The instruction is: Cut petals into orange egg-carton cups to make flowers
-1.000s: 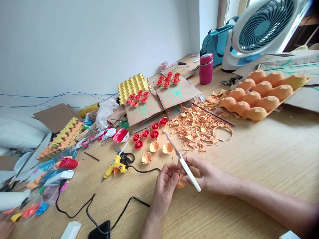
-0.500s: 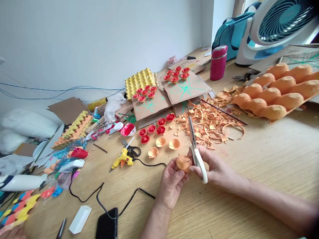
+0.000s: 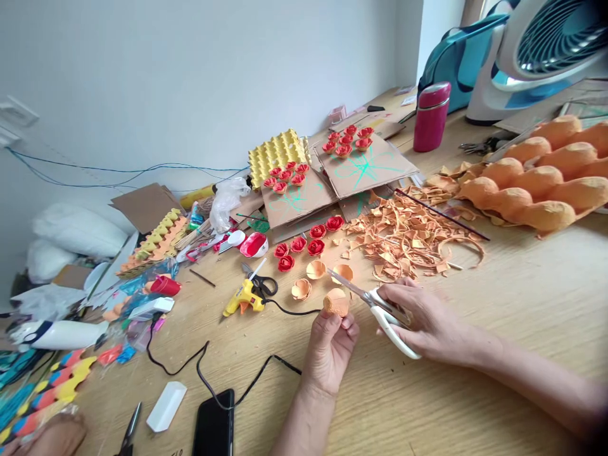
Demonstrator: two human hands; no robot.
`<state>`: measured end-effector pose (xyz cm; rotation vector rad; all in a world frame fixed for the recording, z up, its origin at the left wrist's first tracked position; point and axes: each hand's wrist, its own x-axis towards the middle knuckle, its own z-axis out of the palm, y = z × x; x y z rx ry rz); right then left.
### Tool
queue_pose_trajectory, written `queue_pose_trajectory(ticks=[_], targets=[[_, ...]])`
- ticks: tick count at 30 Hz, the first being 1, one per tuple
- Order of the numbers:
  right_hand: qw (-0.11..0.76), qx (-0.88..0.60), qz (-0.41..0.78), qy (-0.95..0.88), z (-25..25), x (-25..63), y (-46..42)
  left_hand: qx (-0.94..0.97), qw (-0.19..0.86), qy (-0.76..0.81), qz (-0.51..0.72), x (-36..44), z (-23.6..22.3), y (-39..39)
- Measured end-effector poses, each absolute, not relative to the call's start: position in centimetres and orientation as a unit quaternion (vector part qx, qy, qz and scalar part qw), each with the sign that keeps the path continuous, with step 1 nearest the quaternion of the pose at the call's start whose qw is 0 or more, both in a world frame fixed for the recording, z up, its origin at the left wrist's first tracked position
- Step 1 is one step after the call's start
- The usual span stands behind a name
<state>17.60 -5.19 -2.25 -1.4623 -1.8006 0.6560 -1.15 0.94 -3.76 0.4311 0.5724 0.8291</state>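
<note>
My left hand (image 3: 330,345) pinches an orange egg-carton cup (image 3: 335,303) between thumb and fingers, its rounded base toward me. In my right hand (image 3: 422,320) are white-handled scissors (image 3: 392,329), their blades pointing up and left, apart from the cup. Just beyond the blades sit a pale orange petal-edged cup (image 3: 342,273), a second one (image 3: 316,270) and a nested one (image 3: 301,289). Several red paper roses (image 3: 316,247) stand behind them. Orange trimmings (image 3: 403,237) lie heaped beyond my right hand.
An orange egg tray (image 3: 546,174) lies at right, near a pink flask (image 3: 432,117) and a fan (image 3: 546,57). A yellow glue gun (image 3: 244,297) lies beside black scissors (image 3: 261,285); its cord crosses the table. A phone (image 3: 213,424) lies in front. Another person's hand (image 3: 59,434) shows bottom left.
The scissors have swung from pointing up to pointing up-left, and my right hand has moved away from the cup. My left hand now holds the cup alone. The view has shifted slightly left.
</note>
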Motion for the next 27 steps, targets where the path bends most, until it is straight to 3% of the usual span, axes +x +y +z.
queue_pose_trajectory(ticks=[9,27], targets=[[0.268,-0.568,0.187,-0.755,-2.31,17.67,-5.19,0.191,0.852,0.238,0.424,-1.34,-3.73,1.21],[0.236,-0.567,0.102,-0.783,-1.90,17.79,-5.37,0.315,0.813,0.273,0.407,-1.28,-3.78,1.28]])
